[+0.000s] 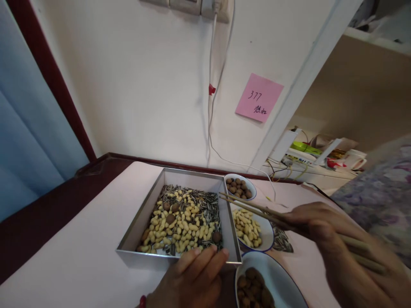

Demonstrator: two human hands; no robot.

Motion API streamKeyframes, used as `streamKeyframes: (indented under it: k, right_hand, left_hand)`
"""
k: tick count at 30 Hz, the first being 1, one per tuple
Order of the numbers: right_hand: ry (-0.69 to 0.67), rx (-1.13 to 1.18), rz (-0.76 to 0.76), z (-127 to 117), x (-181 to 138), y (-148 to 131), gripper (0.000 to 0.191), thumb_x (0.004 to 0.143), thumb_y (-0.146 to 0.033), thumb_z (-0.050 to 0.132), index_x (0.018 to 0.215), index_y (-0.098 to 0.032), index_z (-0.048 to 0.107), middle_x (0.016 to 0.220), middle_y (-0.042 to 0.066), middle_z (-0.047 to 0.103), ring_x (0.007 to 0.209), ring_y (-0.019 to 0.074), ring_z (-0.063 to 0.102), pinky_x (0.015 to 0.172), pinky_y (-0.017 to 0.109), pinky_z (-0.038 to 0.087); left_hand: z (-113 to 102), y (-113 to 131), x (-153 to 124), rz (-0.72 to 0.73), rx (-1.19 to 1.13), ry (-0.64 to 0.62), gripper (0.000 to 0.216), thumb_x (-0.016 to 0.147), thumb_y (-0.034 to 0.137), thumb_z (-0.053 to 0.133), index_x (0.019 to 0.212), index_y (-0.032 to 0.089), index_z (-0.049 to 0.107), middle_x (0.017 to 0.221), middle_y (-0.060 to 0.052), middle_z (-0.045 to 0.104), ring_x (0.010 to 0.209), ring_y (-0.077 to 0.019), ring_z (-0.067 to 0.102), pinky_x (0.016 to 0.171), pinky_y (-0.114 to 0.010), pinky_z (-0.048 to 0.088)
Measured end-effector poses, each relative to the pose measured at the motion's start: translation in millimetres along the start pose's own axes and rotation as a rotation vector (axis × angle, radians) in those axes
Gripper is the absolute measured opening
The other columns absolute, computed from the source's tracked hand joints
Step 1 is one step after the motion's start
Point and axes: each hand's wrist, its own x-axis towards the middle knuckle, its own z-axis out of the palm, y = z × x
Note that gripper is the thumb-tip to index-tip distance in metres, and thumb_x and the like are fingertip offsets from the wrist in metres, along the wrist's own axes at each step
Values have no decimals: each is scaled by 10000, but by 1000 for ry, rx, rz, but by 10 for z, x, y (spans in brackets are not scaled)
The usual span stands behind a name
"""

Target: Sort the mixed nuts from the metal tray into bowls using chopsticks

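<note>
A shallow silver tray [141, 216] on the table holds mixed peanuts, striped sunflower seeds and a few brown round nuts. My left hand [189, 278] rests on the tray's near rim, fingers together and stretched over the edge, holding nothing. My right hand [334, 248] is closed on a pair of wooden chopsticks [250, 208]. Their tips hang over the tray's right rim, above the peanut bowl [268, 233].
Right of the tray stand three white blue-rimmed bowls: the peanut bowl, a far one [250, 187] with brown nuts and a near one [279, 278] with brown nuts. Sunflower seeds [284, 241] lie beside the peanut bowl. A pink sticky note [258, 98] and white cables [210, 128] hang on the wall.
</note>
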Motion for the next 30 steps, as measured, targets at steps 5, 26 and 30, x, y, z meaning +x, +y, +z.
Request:
streamKeyframes:
  k: [5, 26, 30]
  right_hand:
    - [-191, 100, -19, 392, 200, -57, 328, 1084, -373, 525, 857, -219, 705, 827, 12, 651, 745, 123, 634, 630, 212, 498]
    - [-146, 183, 60, 592, 219, 120, 367, 1085, -420, 531, 853, -199, 709, 815, 27, 655, 755, 143, 648, 636, 236, 496]
    - [-16, 119, 41, 330, 138, 153, 275, 1082, -378, 535, 955, -243, 739, 962, 38, 706, 864, 171, 690, 680, 245, 557]
  left_hand:
    - [-6, 55, 33, -39, 34, -16, 266, 1038, 224, 550, 836, 272, 717, 1273, 73, 739, 1201, -119, 580, 1102, -287, 346]
    - [-36, 103, 36, -71, 55, -24, 278, 1046, 197, 537, 858, 270, 729, 1303, 87, 721, 1211, -106, 577, 1051, -272, 377]
    - [14, 46, -4, -19, 58, 7, 218, 1015, 235, 593, 833, 268, 707, 1312, 70, 713, 1201, -124, 576, 1070, -281, 362]
